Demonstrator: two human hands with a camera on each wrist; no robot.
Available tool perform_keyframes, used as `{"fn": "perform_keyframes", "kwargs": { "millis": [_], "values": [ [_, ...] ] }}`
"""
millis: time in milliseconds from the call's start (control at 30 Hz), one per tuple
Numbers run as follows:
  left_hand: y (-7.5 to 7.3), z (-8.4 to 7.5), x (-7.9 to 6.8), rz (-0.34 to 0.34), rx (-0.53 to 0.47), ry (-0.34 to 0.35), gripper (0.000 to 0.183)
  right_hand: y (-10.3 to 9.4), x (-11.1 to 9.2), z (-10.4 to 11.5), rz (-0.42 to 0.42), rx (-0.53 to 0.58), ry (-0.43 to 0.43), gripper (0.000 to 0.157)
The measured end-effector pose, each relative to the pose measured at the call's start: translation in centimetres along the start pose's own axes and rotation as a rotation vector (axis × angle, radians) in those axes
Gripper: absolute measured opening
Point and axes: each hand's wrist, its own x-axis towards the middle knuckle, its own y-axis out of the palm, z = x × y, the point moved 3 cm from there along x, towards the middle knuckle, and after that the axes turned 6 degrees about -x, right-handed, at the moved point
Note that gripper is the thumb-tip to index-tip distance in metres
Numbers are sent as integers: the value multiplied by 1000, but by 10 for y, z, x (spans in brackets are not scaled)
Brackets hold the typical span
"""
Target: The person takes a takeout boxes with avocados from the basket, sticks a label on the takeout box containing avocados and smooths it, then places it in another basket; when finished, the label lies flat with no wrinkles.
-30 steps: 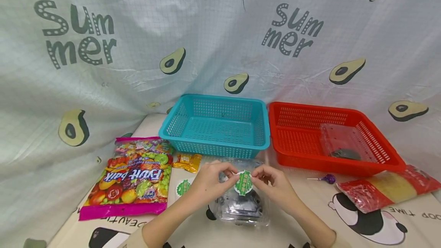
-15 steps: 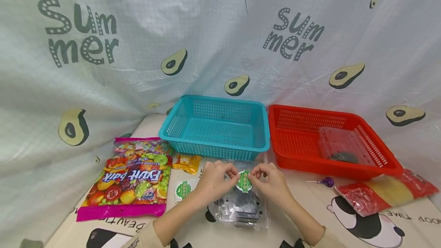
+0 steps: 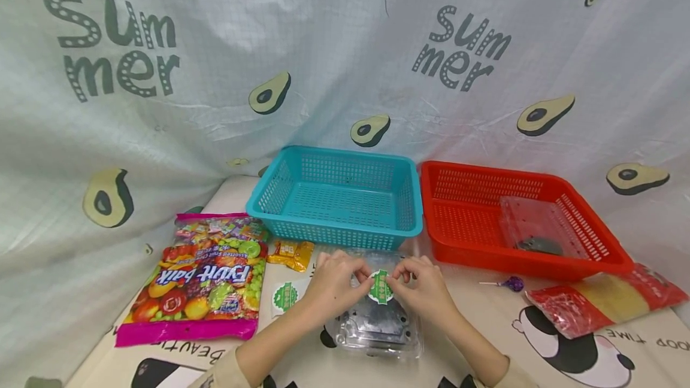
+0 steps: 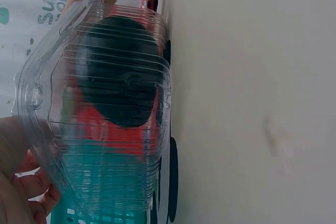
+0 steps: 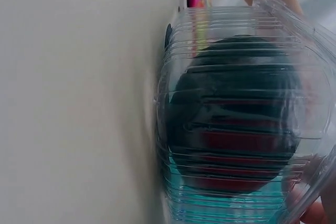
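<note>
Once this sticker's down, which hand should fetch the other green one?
Probably the left hand. The other sticker lies beside the left arm, left of the box; the right hand is on the box's right and would likely have to reach across.

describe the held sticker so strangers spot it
In front of the turquoise basket sits a clear plastic clamshell. Over it, left hand and right hand pinch a round green-and-white sticker. Unlike its lookalike by the left forearm, it's held.
</note>
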Motion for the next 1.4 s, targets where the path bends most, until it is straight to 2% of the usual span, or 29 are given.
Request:
{"fn": "perform_keyframes", "kwargs": {
  "millis": [133,267,367,500,567,633,733,867,967,1100,1233,1367,1400],
  "values": [
    [-1,0,0,-51,61,67,14,0,0,1,-20,-16,-36,20],
    [-1,0,-3,-69,80,193,24,-3,-1,4,-44,-62,-134,20],
    [-2,-1,-11,-6,77,322,32,-9,-7,8,-54,-76,-269,19],
    [-2,-1,-27,137,102,452,47,-14,-21,12,-17,-123,-448,23],
    [-2,1,-35,188,124,477,51,-15,-28,14,17,-171,-507,27],
    [-1,2,-41,213,146,483,54,-15,-35,14,48,-213,-528,31],
    [1,4,-46,208,176,486,55,-15,-40,13,84,-242,-519,33],
    [3,3,-47,175,204,502,56,-15,-40,11,78,-251,-510,31],
    [0,1,-48,165,183,501,54,-16,-40,11,52,-247,-535,28],
    [-14,-1,-54,186,92,439,49,-20,-45,10,44,-259,-551,33],
    [-26,5,-65,270,13,290,53,-28,-57,8,57,-331,-512,51],
    [-25,13,-75,420,-95,89,63,-32,-66,6,100,-392,-415,64],
    [-24,13,-76,445,-130,63,65,-31,-67,6,133,-388,-378,64]
  ]
}}
